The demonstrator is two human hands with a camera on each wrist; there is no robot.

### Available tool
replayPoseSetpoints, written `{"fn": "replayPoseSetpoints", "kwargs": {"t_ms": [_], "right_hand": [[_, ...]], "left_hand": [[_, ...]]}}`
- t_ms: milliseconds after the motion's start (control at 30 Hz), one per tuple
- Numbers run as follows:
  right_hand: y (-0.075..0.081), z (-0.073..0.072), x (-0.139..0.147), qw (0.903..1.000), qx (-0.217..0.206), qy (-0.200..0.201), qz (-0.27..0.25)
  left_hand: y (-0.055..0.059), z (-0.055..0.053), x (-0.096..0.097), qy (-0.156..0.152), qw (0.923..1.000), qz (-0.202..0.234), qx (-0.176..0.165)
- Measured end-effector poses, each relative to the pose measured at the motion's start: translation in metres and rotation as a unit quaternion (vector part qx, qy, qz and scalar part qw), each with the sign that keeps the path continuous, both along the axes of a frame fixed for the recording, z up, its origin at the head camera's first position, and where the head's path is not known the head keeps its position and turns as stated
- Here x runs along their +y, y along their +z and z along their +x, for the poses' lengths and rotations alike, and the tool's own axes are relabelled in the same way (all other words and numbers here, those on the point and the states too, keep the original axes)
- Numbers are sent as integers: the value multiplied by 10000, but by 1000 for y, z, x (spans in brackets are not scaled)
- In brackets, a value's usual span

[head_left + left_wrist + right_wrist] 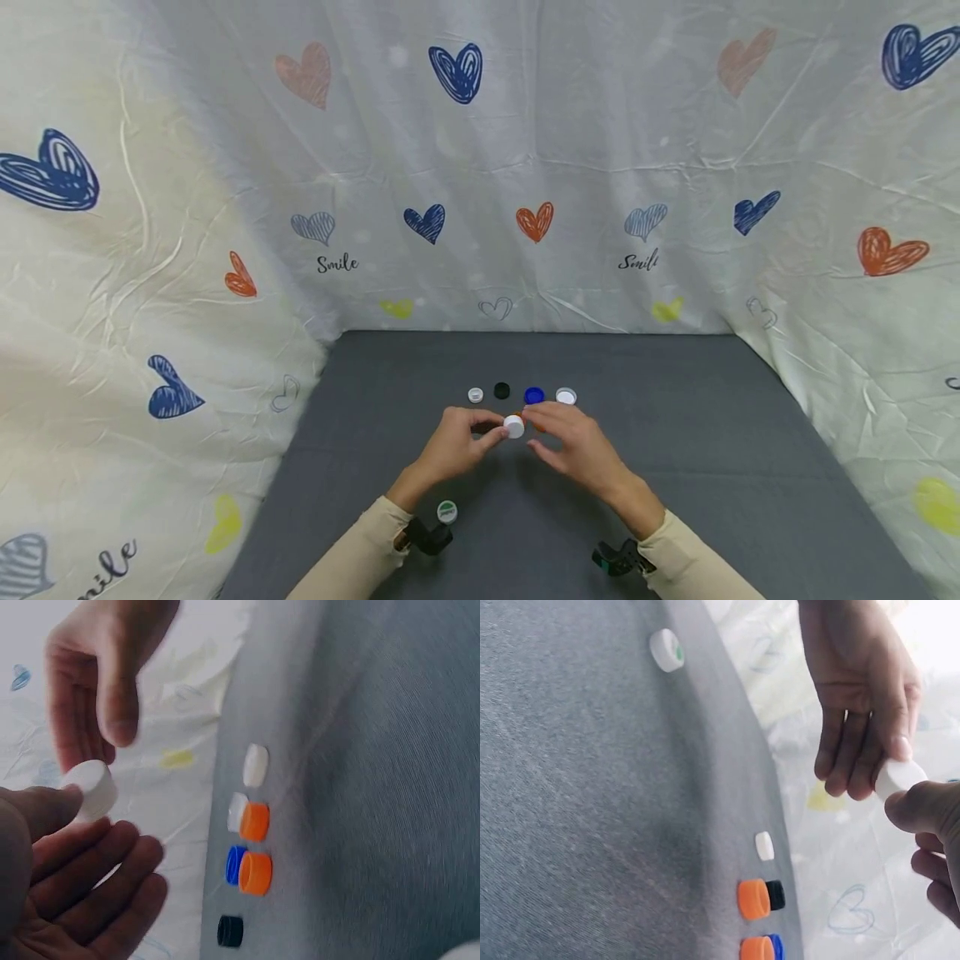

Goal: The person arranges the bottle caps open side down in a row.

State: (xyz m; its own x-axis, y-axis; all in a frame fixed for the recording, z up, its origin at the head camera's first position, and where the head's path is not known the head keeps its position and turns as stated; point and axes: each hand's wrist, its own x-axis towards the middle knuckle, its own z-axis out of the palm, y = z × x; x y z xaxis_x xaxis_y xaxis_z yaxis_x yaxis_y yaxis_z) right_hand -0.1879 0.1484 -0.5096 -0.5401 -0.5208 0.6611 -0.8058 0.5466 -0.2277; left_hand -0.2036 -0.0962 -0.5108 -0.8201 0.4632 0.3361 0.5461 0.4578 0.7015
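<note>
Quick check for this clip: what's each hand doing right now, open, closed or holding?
Left hand: holding a white cap, pinched.
Right hand: open beside that cap; contact cannot be told.

the head view looked forward and down from farthest; both wrist views, close and sideways, shared the raised white cap [96, 789].

Grey table [720, 433] with several small round caps [502, 390]

The white cap [96, 789] looks smooth plastic, the grey cloth [675, 433] matt.
</note>
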Motion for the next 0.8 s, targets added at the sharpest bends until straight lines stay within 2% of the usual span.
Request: {"fn": "replayPoseSetpoints", "kwargs": {"t_ms": [100,200,267,367,467,567,700,800], "right_hand": [[-2,0,-3,9999,36,102,71],[-3,2,-6,9999,65,101,83],[-3,2,-7,9999,95,90,67],[-4,3,-8,9998,187,89,25],[-6,3,-8,9997,238,21,-21],[-7,3,-8,9998,147,-121,-43],[-9,4,-5,9995,-40,-314,-61],[-9,5,-4,9993,-104,-355,-104]], "left_hand": [[2,1,-2,-100,9967,179,-783],[2,1,-5,-271,9904,319,-1318],[3,2,-5,-369,9874,355,-1495],[3,2,-6,-384,9876,259,-1498],[2,3,-4,-304,9914,63,-1272],[0,3,-2,-231,9960,-64,-856],[-4,3,-1,-299,9992,-175,173],[-4,2,-1,-392,9933,-312,1040]]}}
